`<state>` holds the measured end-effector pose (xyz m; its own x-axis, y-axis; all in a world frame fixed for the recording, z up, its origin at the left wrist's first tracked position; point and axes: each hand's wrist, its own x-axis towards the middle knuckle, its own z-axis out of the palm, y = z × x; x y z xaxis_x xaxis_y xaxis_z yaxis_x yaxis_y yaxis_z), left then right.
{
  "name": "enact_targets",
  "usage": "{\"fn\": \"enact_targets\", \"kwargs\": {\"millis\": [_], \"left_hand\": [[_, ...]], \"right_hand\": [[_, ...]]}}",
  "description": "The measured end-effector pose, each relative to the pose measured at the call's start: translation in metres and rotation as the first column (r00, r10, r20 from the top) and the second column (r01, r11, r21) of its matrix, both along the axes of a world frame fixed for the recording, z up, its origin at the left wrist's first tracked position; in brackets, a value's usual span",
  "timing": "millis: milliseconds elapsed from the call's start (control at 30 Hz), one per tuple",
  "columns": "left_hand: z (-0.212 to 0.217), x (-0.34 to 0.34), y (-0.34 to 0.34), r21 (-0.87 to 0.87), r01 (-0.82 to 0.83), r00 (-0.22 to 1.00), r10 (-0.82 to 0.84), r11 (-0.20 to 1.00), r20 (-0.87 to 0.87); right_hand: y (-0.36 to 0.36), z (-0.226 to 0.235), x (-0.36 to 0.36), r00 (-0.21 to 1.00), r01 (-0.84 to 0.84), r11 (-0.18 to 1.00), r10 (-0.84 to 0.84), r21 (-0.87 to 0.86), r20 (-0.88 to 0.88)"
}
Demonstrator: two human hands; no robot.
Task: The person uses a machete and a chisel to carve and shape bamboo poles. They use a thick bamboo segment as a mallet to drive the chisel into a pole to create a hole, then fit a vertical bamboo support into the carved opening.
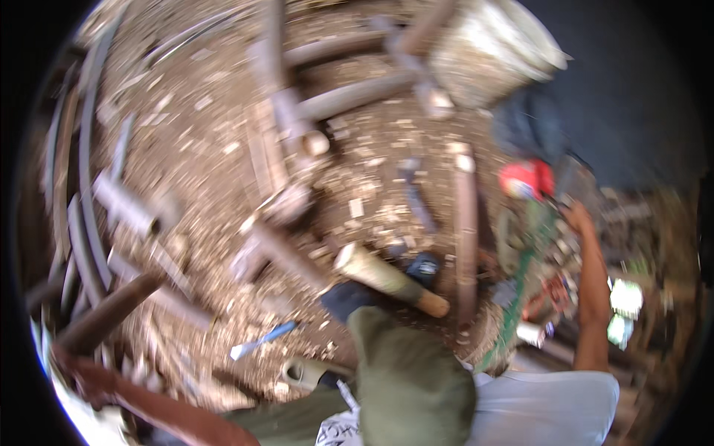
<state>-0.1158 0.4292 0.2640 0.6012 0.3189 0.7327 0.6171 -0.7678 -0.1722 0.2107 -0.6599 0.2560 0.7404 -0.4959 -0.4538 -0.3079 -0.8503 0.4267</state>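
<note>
My left hand (88, 377) is at the lower left, against the near end of a thick brown round length of wood (119, 311). Motion blur smears its fingers, so their grip is unclear. On the right, my right arm stretches forward, and my right hand (576, 217) is beside a bright red rounded object (526, 180). Something dark and thin lies between the two, too blurred to name, and my fingertips are indistinct. My bent knee in olive cloth (413, 375) fills the lower middle. Just ahead of it lies a pale, stout cylindrical piece (379, 273) with a brown end.
Wood chips litter the dirt floor (216, 149). A frame of round poles (357, 95) stands ahead, near a whitish bucket or sack (494, 56). Long poles (85, 149) line the left. A blue-handled tool (264, 340) lies near my knee; an upright-looking brown pole (465, 238) lies right of centre.
</note>
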Motion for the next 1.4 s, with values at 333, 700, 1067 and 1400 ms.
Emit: {"fn": "enact_targets", "kwargs": {"millis": [333,700,1067,1400], "left_hand": [[-0.015,0.119,-0.218,-0.773,0.341,0.920,-0.020,0.534,0.392],[-0.057,0.107,-0.318,-0.787,0.596,0.746,0.254,0.157,0.616],[-0.021,0.105,-0.359,-0.403,0.915,0.403,-0.032,-0.011,0.915],[-0.024,0.108,-0.360,-0.408,0.912,0.408,-0.004,-0.046,0.913]], "right_hand": [[0.147,0.147,0.032,0.891,-0.443,0.890,0.450,-0.106,0.055],[0.311,-0.004,-0.030,0.993,-0.057,-0.069,-0.109,0.996,0.049],[0.445,-0.053,-0.021,0.985,-0.029,-0.137,0.164,0.990,0.051],[0.450,-0.052,-0.010,0.982,0.025,-0.123,0.188,0.992,-0.001]]}}
